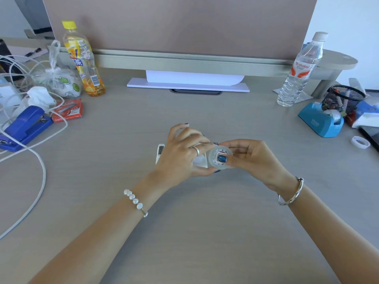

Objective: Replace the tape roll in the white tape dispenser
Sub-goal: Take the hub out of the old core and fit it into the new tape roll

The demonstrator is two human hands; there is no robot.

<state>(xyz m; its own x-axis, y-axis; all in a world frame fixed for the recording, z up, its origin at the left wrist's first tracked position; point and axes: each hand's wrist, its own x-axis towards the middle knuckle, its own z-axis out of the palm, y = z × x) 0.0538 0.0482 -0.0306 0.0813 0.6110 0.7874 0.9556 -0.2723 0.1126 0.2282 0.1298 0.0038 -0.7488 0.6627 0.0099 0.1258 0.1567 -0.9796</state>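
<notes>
Tape roll between left hand and right hand.

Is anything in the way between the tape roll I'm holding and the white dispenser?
Only your own left hand. It covers most of the white tape dispenser, which sits directly left of the tape roll held in your right hand. No other object lies between them; the dispenser's cradle itself is hidden.

Bare desk front & centre; cables, stapler left; blue dispenser, pen cup right.
</notes>
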